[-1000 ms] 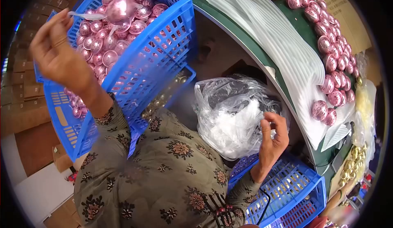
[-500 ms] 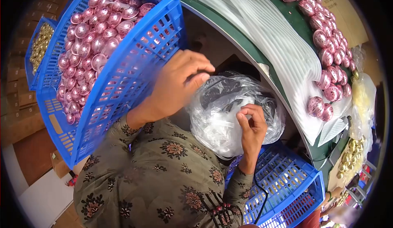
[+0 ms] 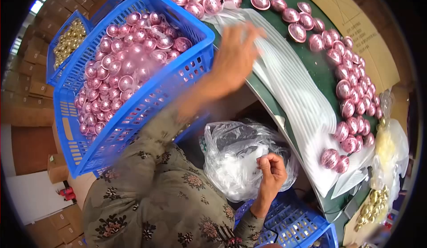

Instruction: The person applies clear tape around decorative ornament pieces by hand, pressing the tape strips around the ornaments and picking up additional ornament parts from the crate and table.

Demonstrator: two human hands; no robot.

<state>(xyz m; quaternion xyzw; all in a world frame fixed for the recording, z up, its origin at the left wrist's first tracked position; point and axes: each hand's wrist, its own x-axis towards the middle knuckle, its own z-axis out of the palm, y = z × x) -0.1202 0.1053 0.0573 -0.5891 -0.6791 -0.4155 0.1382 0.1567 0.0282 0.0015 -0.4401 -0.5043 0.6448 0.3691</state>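
My left hand point(image 3: 236, 54) is smeared by motion above the white ribbed foam sheet point(image 3: 284, 76), close to the corner of the blue basket. Its fingers look stretched and apart, and nothing shows in them. Over the clear plastic bag point(image 3: 231, 172), which holds white pieces, my right hand point(image 3: 272, 170) has thumb and forefinger pinched together. Whether something small sits in that pinch cannot be made out. Shiny pink baubles point(image 3: 109, 81) fill the large blue basket point(image 3: 133, 110) at left. More pink baubles point(image 3: 297, 32) lie on the green table point(image 3: 318, 65) beyond the foam.
Another blue basket point(image 3: 289, 217) stands below my right arm. Gold baubles point(image 3: 69, 43) fill a basket at far left, and more gold baubles point(image 3: 372, 208) lie at lower right. Cardboard point(image 3: 364, 30) borders the table's far side. Stacked cartons point(image 3: 33, 76) line the left.
My left hand has moved up and away from beside the basket to over the foam sheet, its fingers straightening. My right hand stays pinched over the bag. The camera view has shifted.
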